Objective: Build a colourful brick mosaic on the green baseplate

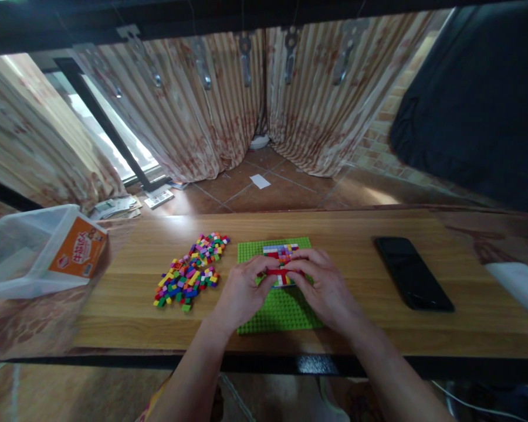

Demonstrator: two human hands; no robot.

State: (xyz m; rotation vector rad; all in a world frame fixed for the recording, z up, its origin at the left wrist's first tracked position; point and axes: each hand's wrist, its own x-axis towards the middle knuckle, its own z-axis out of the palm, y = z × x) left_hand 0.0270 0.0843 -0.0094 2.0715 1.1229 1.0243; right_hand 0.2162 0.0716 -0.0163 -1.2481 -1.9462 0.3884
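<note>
A green studded baseplate (275,313) lies on the wooden table, and on its upper part stands a block of bricks (286,251) in white, lilac, red and other colours. Over the front of this block, a long red brick (276,271) sits between the fingertips of both hands. My left hand (245,288) pinches its left end, and my right hand (324,282) has its fingers closed at the right end. Whether the red brick rests on the bricks below cannot be made out. The fingers hide part of the block.
Left of the baseplate is a loose pile of many-coloured bricks (189,275). A black phone (413,274) lies on the right of the table (352,234). Beyond the left table end stands a clear plastic bin (30,252) with an orange label. Something white (517,287) is at the right edge.
</note>
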